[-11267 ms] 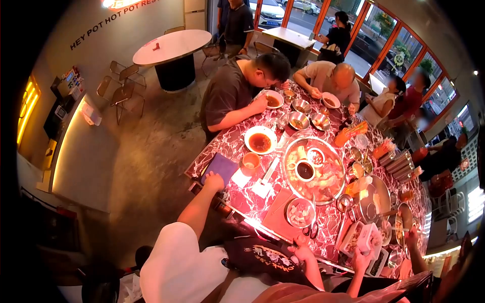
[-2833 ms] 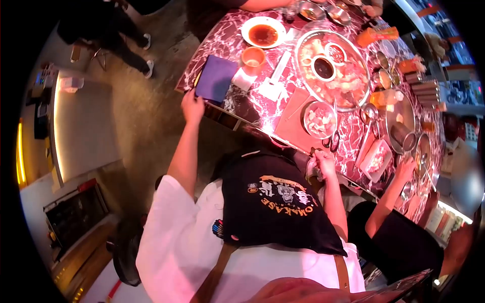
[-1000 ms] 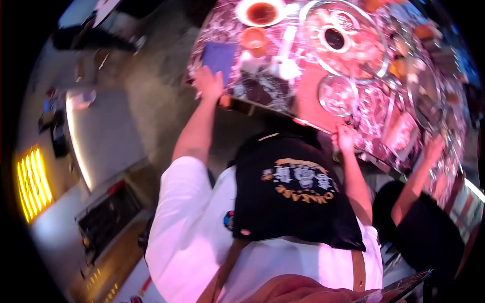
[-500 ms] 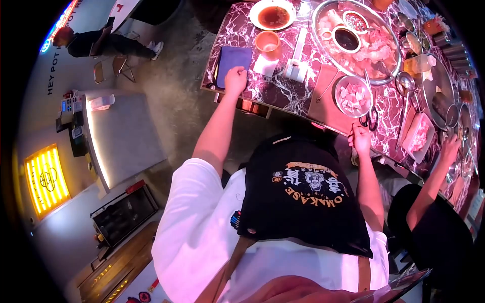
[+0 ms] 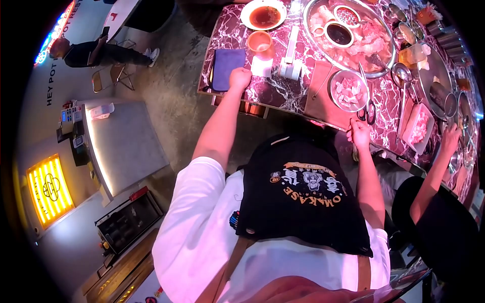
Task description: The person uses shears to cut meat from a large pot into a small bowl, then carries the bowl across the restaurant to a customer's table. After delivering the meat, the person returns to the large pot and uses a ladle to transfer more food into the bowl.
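My left hand point(image 5: 240, 78) is closed in a fist at the table's near edge, by the right edge of a folded dark-blue cloth point(image 5: 228, 68). I see nothing in it. Beyond it are a white card point(image 5: 261, 67) and a brown cup point(image 5: 259, 42). My right hand point(image 5: 359, 134) is closed at the table edge, just below the black-handled scissors point(image 5: 371, 112); its fingers hide whatever they may hold. Close by, a bowl of pale cut pieces point(image 5: 348, 91) sits on a brown placemat point(image 5: 318, 88).
A large metal platter point(image 5: 376, 73) holds meat and two sauce bowls. A plate of red-brown broth point(image 5: 264, 16) stands at the back left. A neighbour's hand point(image 5: 451, 137) reaches over the table on the right. Another person point(image 5: 83, 53) stands far left.
My left fist has shifted slightly right, from the blue cloth's corner to its edge. The view has tilted a little. My right hand stays by the scissors.
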{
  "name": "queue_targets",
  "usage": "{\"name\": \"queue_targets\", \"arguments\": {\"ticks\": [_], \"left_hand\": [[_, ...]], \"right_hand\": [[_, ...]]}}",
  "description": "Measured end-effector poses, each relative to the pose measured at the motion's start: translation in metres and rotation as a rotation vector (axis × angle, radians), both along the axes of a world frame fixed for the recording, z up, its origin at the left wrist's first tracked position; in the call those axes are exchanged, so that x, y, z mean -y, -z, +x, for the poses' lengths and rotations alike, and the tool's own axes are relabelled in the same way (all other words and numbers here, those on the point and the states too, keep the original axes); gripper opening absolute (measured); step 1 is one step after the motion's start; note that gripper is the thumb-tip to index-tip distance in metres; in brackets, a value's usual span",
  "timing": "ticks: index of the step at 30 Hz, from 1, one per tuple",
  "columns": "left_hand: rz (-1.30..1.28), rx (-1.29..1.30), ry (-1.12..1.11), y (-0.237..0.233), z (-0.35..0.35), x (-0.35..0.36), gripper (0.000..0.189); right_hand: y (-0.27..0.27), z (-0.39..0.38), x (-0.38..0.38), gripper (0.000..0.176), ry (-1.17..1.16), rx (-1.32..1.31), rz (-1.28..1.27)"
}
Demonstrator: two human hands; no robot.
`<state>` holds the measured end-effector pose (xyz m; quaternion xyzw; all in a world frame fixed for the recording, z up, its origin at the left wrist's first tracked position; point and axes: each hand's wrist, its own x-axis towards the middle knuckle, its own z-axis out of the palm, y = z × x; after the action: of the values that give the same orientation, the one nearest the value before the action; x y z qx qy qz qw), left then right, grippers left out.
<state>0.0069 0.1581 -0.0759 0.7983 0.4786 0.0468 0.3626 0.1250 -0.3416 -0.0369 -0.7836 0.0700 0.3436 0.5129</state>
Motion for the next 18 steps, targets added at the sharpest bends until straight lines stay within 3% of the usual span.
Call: {"name": "queue_targets", "arguments": {"ticks": [9, 11, 15, 18], "left_hand": [[0.104, -0.01, 0.126, -0.019, -0.012, 0.023, 0.021], [0.258, 0.068, 0.059, -0.035, -0.018, 0.044, 0.021], [0.5, 0.093, 0.34, -0.049, -0.033, 0.086, 0.033], [0.594, 0.026, 0.419, -0.052, -0.037, 0.101, 0.041]], "right_hand": [[0.004, 0.002, 0.003, 0.038, -0.017, -0.007, -0.011], [0.0, 0.002, 0.0, 0.037, -0.016, -0.01, -0.015], [0.001, 0.002, 0.0, 0.037, -0.008, 0.003, 0.006], [-0.003, 0.0, -0.001, 0.038, -0.013, 0.022, -0.01]]}}
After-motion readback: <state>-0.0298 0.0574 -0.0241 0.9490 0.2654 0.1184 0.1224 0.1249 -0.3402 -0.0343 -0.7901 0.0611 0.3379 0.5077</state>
